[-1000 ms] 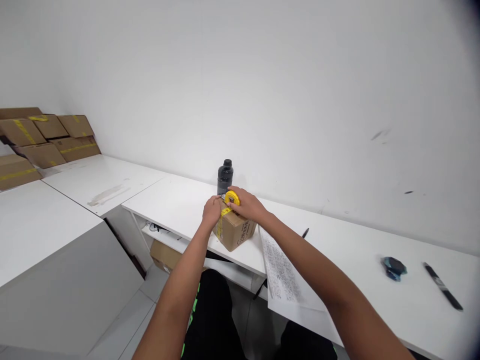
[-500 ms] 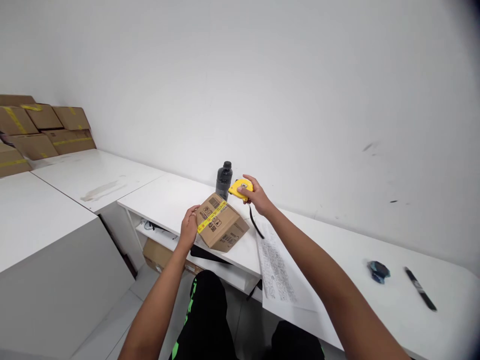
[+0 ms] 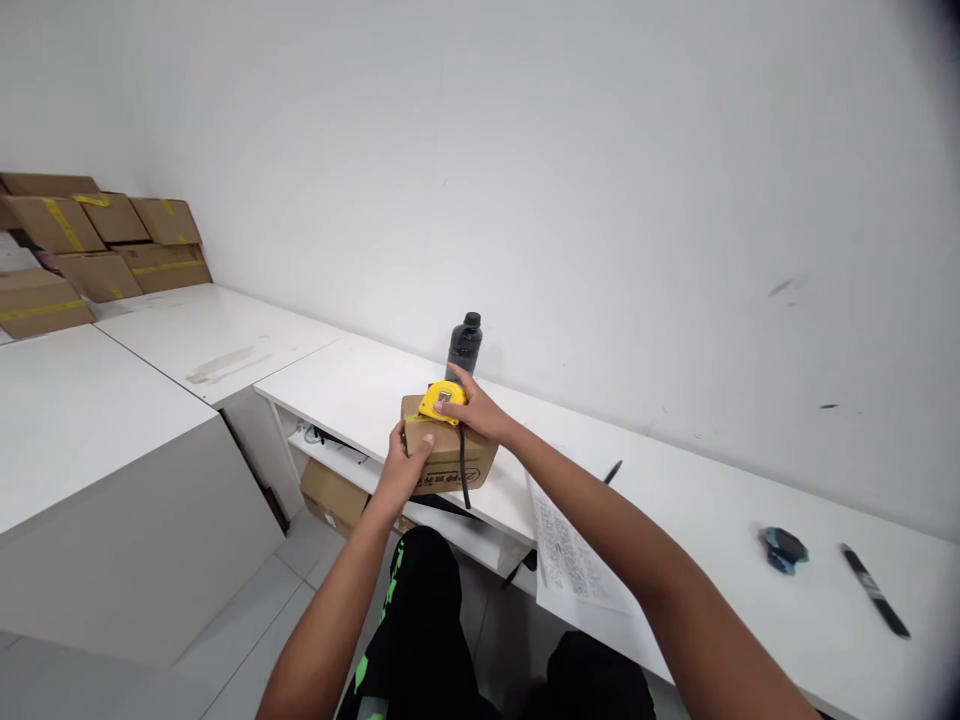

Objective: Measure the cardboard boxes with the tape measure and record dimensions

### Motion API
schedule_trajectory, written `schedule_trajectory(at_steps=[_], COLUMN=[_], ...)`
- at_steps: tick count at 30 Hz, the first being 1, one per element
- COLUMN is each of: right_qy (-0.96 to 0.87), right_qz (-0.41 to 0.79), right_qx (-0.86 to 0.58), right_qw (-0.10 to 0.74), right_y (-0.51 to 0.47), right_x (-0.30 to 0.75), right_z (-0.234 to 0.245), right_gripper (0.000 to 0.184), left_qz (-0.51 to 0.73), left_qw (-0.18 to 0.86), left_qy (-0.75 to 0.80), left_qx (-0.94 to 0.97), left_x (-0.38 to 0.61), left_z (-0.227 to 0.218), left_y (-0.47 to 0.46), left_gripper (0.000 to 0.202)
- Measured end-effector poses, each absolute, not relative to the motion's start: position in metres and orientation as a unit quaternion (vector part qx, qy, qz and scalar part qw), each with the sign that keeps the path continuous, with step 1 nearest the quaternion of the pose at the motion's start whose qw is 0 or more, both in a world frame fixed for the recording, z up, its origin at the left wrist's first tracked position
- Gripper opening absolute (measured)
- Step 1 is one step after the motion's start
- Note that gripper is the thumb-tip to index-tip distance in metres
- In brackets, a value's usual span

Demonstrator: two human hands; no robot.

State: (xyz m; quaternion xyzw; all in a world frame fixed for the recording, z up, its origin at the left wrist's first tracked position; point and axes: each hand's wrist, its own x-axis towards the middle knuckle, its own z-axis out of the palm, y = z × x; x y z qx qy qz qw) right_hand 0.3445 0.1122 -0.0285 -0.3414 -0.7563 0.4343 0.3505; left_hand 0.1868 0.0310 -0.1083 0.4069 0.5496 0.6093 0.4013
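A small brown cardboard box stands on the white desk near its front edge. My left hand grips the box's left end, thumb on top. My right hand holds a yellow tape measure pressed on the box's top; its black wrist strap hangs down the box's front. A dark water bottle stands just behind the box by the wall.
A printed paper sheet hangs over the desk's front edge, with a pen behind it. Far right lie a dark blue object and a black marker. Taped cardboard boxes are stacked at the far left.
The box has been turned on the desk. My right hand lifted the tape measure off it, then brought it back down onto the box's top. My left hand shifted to the box's left end.
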Motion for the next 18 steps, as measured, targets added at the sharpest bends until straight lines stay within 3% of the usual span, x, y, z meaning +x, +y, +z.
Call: schedule_trajectory(at_steps=[5, 9, 14, 18], right_qy=[-0.886, -0.931, -0.932, -0.915], right_qz=[0.291, 0.193, 0.197, 0.209], right_qx=[-0.265, -0.247, -0.263, -0.318], right_qw=[0.243, 0.188, 0.152, 0.133], right_y=[0.12, 0.12, 0.121, 0.116], right_x=[0.342, 0.336, 0.35, 0.388], right_z=[-0.009, 0.003, 0.016, 0.019], right_gripper=[0.087, 0.076, 0.061, 0.056], left_qz=[0.603, 0.61, 0.596, 0.586], left_qw=[0.456, 0.462, 0.365, 0.317], left_qy=[0.489, 0.469, 0.526, 0.552], left_qx=[0.436, 0.441, 0.485, 0.501], left_x=[0.198, 0.195, 0.198, 0.201], left_z=[-0.107, -0.107, -0.107, -0.107], left_y=[0.039, 0.049, 0.051, 0.05], left_gripper=[0.064, 0.079, 0.057, 0.051])
